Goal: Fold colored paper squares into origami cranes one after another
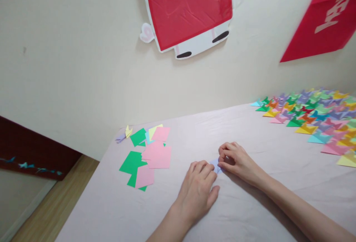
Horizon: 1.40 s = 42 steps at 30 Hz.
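Note:
A small piece of lavender origami paper (215, 161), partly folded, lies on the cloth-covered table between my hands. My left hand (197, 188) rests on its left side, palm down, with the fingers laid over the edge and the thumb held apart. At the paper's right side, my right hand (236, 161) pinches it between thumb and forefinger. Fingers of both hands cover much of the sheet, so its exact folded shape is hard to make out.
Loose squares of pink paper (162, 156) and green paper (130, 162) lie to the left. Beyond them sit a yellow folded figure (128, 131) and a purple one (120, 138). Rows of colourful folded paper figures (306, 128) fill the right back. A wall (83, 67) rises behind the table (102, 205).

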Tool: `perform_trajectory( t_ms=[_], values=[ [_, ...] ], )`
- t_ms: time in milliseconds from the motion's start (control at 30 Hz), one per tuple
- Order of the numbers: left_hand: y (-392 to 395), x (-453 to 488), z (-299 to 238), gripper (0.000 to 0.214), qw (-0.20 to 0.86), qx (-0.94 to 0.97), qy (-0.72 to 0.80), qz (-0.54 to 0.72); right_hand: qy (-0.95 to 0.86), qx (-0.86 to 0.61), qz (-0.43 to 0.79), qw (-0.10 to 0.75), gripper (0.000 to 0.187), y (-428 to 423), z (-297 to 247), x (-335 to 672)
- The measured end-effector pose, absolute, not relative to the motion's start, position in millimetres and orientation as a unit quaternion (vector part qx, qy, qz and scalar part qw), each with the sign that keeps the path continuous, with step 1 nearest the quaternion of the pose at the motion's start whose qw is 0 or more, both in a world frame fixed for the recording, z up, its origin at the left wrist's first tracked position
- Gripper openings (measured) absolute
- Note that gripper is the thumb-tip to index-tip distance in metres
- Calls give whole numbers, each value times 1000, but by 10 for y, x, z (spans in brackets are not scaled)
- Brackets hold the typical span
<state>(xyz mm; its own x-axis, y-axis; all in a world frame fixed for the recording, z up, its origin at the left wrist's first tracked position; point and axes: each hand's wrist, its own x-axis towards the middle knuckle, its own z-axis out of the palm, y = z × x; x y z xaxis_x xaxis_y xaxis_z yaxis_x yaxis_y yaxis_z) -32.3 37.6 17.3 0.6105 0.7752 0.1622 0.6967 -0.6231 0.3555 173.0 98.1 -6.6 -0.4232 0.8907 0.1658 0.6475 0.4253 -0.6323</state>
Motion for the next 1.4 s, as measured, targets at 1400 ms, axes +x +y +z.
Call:
perform_trajectory(
  t_ms=[1400],
  values=[
    [394,-254,181,34,93,897,419,105,-801,-491,245,241,6,928,-63,1722]
  ],
)
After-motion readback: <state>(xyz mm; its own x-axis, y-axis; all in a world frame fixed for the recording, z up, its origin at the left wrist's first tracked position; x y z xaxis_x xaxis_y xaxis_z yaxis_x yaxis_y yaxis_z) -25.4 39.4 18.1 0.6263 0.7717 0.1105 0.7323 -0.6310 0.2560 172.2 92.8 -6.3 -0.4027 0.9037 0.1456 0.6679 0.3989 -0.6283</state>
